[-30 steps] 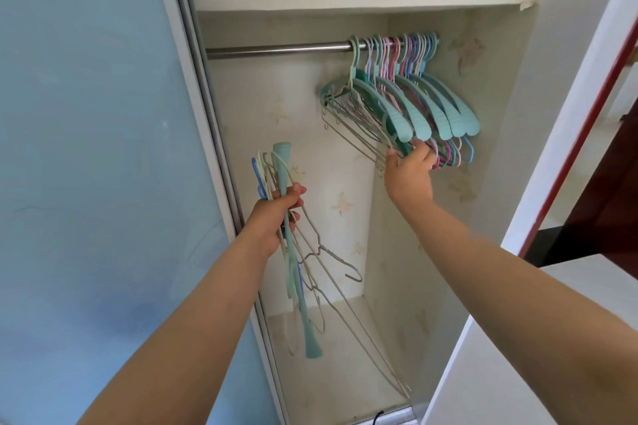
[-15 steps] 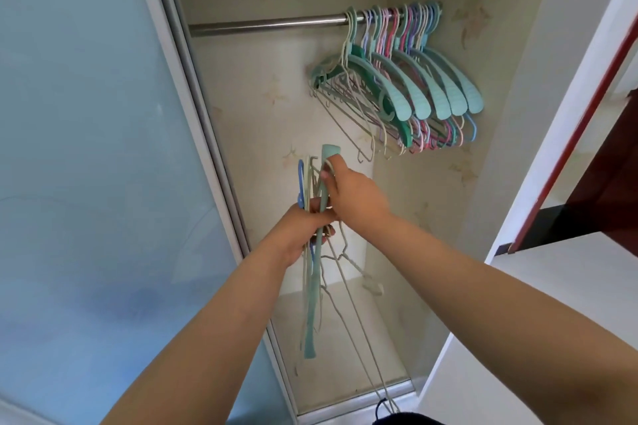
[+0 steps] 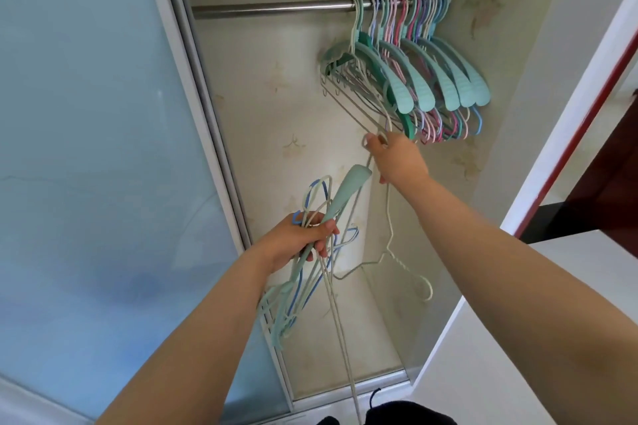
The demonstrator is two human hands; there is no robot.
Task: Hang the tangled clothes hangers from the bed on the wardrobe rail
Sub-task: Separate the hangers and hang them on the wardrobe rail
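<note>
Right hand (image 3: 397,159) fingers pinch one wire hanger (image 3: 390,245) mid-frame, pulling it from the bundle (image 3: 303,252) gripped in the left hand (image 3: 300,241). Next it probably needs freeing, then hooking on the rail (image 3: 269,7) up top.

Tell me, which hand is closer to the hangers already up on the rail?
The right hand, just under the hung hangers, pinching a wire hanger. The left hand is lower, gripping the tangled bunch.
</note>
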